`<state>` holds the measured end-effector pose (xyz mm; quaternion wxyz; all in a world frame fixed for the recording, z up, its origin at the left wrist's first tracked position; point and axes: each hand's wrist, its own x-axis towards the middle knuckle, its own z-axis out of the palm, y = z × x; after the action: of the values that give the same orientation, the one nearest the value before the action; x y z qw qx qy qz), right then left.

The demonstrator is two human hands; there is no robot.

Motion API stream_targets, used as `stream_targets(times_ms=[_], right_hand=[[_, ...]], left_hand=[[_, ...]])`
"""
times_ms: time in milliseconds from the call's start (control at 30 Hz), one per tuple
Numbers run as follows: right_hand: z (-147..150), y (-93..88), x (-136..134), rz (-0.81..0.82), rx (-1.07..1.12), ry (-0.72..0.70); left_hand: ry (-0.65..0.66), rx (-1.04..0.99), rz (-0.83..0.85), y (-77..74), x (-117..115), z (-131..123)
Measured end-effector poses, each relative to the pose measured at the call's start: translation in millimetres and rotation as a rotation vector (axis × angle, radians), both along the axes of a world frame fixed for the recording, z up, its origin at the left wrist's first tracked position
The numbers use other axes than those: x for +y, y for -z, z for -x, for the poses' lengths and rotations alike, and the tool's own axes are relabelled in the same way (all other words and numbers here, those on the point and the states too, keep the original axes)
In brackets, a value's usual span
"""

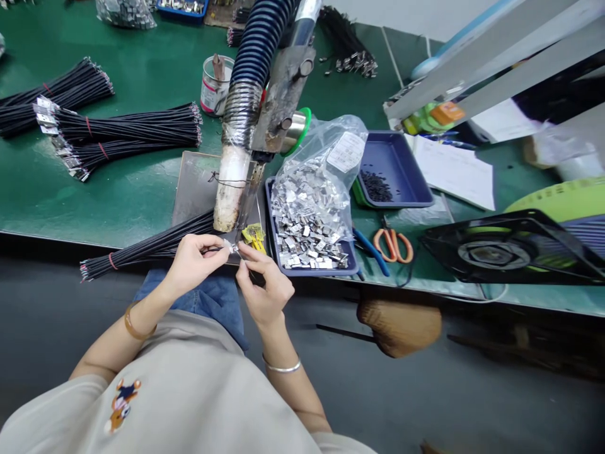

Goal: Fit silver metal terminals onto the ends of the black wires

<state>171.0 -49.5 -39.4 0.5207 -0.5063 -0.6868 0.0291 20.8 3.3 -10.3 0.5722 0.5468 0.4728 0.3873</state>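
My left hand [198,260] pinches a small silvery metal connector [231,246] between thumb and forefinger. My right hand [265,285] meets it from the right, thumb and forefinger closed on a thin dark cable; its exact join with the connector is too small to make out. Beside my left hand a tied bundle of black cables [142,243] reaches over the bench edge, its far ends hidden under the hose. Just beyond my fingers stand a soldering fixture's lower tip [246,205] and a yellow object [254,236].
A ribbed fume hose [262,44] comes down close above my hands. To the right, a blue tray [309,272] holds loose metal connectors, near orange-handled scissors [392,246] and a black fan [496,252]. Cable bundles [132,125] lie at left, a can [209,94] behind.
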Motion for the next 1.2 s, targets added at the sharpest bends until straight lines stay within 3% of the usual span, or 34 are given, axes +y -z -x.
stream_targets(times_ms=[267, 700, 1200], right_hand=[[0, -1.3, 2, -0.006, 0.019, -0.003], [6, -11.3, 4, 0.072, 0.044, 0.048], [1, -15.3, 5, 0.058, 0.010, 0.057]], left_hand=[[-0.048, -0.021, 0.047, 5.5, -1, -2], [-0.125, -0.085, 0.086, -5.7, -3, -7], [-0.088, -0.010, 0.062, -1.8, -5, -8]])
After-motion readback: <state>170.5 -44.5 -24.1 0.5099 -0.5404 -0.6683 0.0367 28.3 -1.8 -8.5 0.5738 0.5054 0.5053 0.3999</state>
